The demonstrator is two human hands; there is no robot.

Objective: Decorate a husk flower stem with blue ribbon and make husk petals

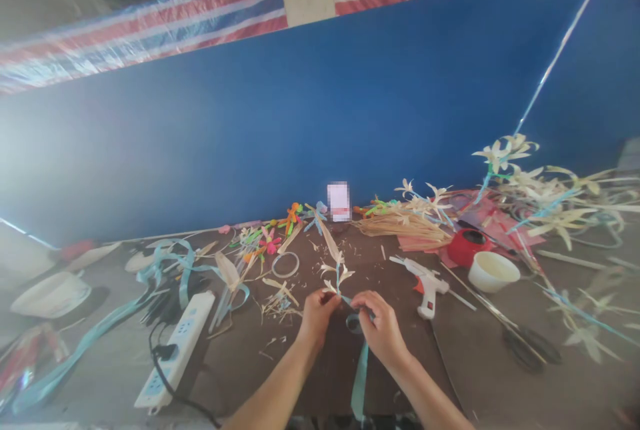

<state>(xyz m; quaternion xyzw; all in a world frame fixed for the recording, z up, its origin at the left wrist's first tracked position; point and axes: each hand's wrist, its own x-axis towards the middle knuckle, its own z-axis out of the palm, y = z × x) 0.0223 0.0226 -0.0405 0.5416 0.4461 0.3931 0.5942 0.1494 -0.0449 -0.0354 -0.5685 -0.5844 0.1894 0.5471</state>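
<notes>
A blue wall (300,123) backs a littered dark table (335,367), where a pale-petaled flower (345,273) is held at center, between a person's hands. The left hand (320,311) pinches the base of its blue-wrapped stem (338,280); the right hand (379,323), just beside, closes narrowly on teal ribbon (359,383). A white glue gun (427,282) lies at right, a power strip (176,353) at left.

No writing could be read. The white card (339,198) was blurred into blocks, and any lettering on the power strip (186,337) or glue gun (426,282) was too small to tell.
</notes>
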